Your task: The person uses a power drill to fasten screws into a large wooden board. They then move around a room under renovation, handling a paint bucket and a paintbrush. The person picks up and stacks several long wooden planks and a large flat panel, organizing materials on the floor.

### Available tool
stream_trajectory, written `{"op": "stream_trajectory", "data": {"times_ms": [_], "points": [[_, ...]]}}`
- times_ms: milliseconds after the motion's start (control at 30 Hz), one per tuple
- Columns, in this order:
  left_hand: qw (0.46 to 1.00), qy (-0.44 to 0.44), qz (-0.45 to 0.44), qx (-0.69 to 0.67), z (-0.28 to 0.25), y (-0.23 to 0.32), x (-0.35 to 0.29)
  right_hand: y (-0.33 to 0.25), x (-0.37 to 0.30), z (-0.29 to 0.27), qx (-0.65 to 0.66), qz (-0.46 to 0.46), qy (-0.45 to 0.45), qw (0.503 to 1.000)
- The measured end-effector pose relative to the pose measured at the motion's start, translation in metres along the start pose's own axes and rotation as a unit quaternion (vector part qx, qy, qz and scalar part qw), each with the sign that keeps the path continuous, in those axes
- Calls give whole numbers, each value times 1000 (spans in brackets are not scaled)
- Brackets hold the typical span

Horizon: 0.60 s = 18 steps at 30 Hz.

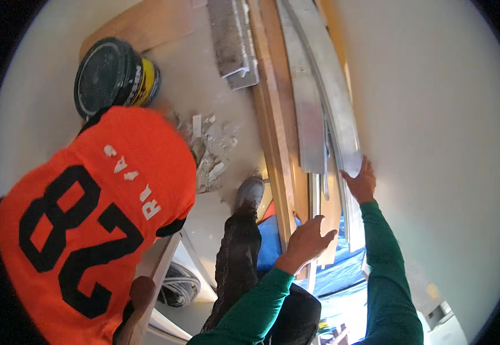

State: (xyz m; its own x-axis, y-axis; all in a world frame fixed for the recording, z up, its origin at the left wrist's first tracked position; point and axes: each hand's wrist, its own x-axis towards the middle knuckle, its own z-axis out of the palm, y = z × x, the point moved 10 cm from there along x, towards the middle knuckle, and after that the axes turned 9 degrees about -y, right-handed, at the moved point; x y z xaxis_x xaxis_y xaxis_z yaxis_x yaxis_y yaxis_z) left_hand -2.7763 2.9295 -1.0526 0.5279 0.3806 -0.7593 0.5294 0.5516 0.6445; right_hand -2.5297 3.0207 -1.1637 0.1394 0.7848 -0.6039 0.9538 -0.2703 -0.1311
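Note:
Over a bundle of long boards and metal strips, my left hand [309, 244] has its thumb and index finger spread, with nothing seen between them. The wooden board [270, 109] and the boards beside it are close to that hand. On the right side of the bundle, my right hand [361, 181] grips the edge of a long pale metal strip [331, 95], thumb on its face and fingers along its wall side. A shorter flat metal piece [311, 138] lies to the left of that strip. Both my sleeves are green.
A person in an orange shirt [106, 213] bends down at the left. Beyond stands a dark lidded bucket [102, 77]. Rubble [208, 164] lies on the floor near my shoe [250, 192]. Blue sheeting [342, 270], a cable coil [179, 286] and the right-hand wall [434, 144] are nearby.

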Motion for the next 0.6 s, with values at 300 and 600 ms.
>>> {"op": "stream_trajectory", "data": {"times_ms": [300, 600], "points": [[997, -35, -21, 63, 24, -13, 15, -9, -31, 44, 25, 124, 57, 990], [996, 11, -8, 92, 27, 1, 19, -88, -68, 78, 62, 144, 87, 984]]}}
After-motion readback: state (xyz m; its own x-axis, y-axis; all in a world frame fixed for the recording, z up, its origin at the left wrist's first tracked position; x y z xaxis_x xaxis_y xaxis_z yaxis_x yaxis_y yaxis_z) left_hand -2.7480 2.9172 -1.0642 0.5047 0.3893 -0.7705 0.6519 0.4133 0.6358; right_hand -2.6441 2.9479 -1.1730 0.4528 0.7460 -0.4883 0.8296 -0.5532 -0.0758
